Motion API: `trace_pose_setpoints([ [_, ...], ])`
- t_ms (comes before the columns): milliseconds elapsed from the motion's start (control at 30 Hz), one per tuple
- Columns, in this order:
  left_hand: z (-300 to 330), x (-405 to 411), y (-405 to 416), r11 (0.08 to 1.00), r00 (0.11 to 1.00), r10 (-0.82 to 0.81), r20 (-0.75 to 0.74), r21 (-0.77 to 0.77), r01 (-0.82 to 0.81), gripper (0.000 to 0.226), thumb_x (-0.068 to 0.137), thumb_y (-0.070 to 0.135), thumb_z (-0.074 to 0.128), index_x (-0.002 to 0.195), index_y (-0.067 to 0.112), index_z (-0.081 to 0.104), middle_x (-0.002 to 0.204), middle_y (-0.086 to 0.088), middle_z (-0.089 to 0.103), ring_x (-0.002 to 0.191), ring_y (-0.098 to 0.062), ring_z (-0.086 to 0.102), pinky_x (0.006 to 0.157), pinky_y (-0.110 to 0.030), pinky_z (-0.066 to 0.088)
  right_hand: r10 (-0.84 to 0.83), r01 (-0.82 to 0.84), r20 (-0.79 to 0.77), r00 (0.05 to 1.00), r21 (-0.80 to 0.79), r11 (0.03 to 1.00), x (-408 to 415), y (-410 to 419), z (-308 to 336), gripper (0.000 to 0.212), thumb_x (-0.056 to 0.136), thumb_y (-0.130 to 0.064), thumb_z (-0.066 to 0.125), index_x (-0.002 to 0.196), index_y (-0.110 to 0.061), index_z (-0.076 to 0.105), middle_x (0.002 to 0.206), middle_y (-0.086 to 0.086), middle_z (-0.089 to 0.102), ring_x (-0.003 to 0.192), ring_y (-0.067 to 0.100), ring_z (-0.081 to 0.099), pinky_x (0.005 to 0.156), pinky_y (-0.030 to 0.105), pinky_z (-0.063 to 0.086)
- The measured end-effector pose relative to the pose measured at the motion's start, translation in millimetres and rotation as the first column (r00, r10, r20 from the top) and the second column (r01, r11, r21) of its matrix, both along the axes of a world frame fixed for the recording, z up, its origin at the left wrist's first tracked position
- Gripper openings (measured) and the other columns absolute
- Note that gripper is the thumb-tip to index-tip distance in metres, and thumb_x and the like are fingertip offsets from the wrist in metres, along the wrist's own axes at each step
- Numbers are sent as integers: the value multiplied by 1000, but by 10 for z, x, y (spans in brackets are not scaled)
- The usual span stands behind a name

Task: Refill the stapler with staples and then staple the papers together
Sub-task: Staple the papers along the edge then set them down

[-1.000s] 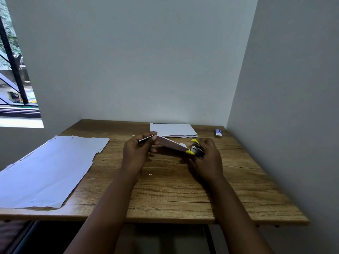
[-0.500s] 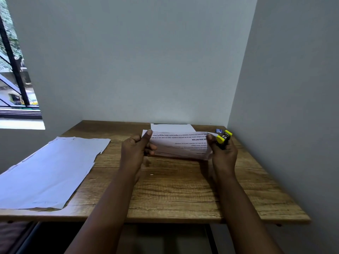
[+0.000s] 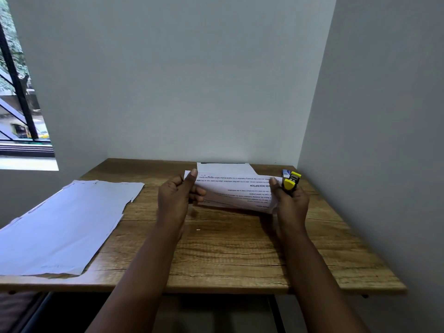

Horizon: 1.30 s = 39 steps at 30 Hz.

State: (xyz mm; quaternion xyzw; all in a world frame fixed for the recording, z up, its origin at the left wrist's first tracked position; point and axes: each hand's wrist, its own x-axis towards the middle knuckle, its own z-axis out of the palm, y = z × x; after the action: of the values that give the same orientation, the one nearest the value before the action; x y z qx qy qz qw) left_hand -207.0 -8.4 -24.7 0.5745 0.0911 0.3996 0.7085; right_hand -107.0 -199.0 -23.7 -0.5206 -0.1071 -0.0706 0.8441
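Observation:
I hold printed papers [image 3: 234,191] above the wooden table [image 3: 240,255], their text upside down to me. My left hand [image 3: 179,199] pinches their left edge, thumb on top. My right hand [image 3: 289,200] grips the right edge with its thumb while the fingers wrap a small yellow and black stapler [image 3: 291,180], which sticks up above the fist. A small blue staple box [image 3: 286,173] lies on the table just behind the stapler, near the right wall.
A large pale sheet [image 3: 62,227] covers the table's left side and overhangs its edge. Another white sheet [image 3: 225,168] lies flat at the back centre. Walls close in behind and at the right. A window is at the far left.
The papers were edge-on with the stapler at their right corner; they turned flat to face me. My right hand moved right and up with the stapler, and has held steady since.

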Motion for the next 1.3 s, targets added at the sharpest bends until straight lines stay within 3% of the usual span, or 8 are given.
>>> trace_pose_setpoints([
  [233, -4, 15, 11, 1000, 999, -27, 38, 12, 27, 26, 89, 37, 69, 73, 15, 72, 65, -11, 73, 51, -15, 65, 50, -22, 53, -13, 12, -17, 1000, -45, 999, 12, -2, -17, 6, 83, -16, 73, 89, -18, 73, 95, 3, 76, 93, 23, 72, 78, 41, 60],
  [400, 8, 6, 0, 999, 997, -47, 57, 12, 46, 23, 88, 40, 69, 76, 20, 72, 71, -12, 75, 58, -17, 70, 51, -22, 53, -36, 37, 30, 999, -54, 998, 0, -1, -5, 7, 85, -13, 72, 88, -20, 71, 82, -9, 76, 78, 2, 70, 59, 15, 53],
  [600, 22, 12, 1, 982, 991, -127, 37, -134, 131, 43, 73, 64, 69, 76, 22, 72, 79, -18, 76, 73, -30, 76, 57, -30, 60, -10, 16, 149, 989, -38, 999, -12, 9, -24, 17, 86, 6, 64, 102, 0, 67, 71, -16, 74, 67, -8, 66, 59, 6, 49],
  [767, -94, 66, 43, 970, 974, -218, -67, -126, 209, 30, 66, 31, 87, 72, 22, 59, 102, -16, 75, 88, -31, 75, 81, -46, 60, -57, 64, 152, 987, -44, 997, 3, 36, -41, 25, 83, 9, 65, 104, -5, 66, 91, 1, 70, 73, -8, 66, 65, 7, 49],
  [933, -179, 140, 67, 980, 980, -199, -2, -12, 199, 10, 79, 6, 78, 77, 15, 75, 102, -5, 71, 99, -33, 72, 80, -31, 59, -115, 119, 33, 993, -222, 968, 68, 68, -108, 36, 93, -22, 62, 125, -20, 45, 101, -3, 63, 83, 9, 59, 69, 19, 45],
  [1067, -181, 149, 61, 985, 986, -168, 24, 35, 167, 22, 82, 6, 76, 99, 20, 79, 111, 4, 74, 106, -20, 70, 84, -31, 59, 266, -302, -288, 920, -89, 949, -24, 144, -74, 41, 88, -44, 65, 108, -19, 39, 69, -3, 48, 48, 7, 43, 43, 25, 37],
  [1200, -152, 144, 13, 987, 987, -153, 48, 65, 150, 28, 81, 6, 77, 104, 22, 78, 117, 8, 72, 112, -14, 67, 85, -30, 58, 650, -691, -285, 704, -64, 720, -205, 254, -67, 44, 88, -56, 56, 99, -14, 49, 68, 0, 47, 52, 10, 41, 47, 25, 34],
  [1300, -145, 153, -32, 979, 990, -137, 40, 160, 129, 32, 79, 7, 78, 105, 25, 77, 116, 11, 72, 115, -6, 63, 90, -24, 54, 695, -722, -217, 686, -87, 686, -320, 344, -89, 41, 94, -49, 51, 107, -11, 53, 72, 3, 55, 56, 13, 47, 52, 27, 37],
])
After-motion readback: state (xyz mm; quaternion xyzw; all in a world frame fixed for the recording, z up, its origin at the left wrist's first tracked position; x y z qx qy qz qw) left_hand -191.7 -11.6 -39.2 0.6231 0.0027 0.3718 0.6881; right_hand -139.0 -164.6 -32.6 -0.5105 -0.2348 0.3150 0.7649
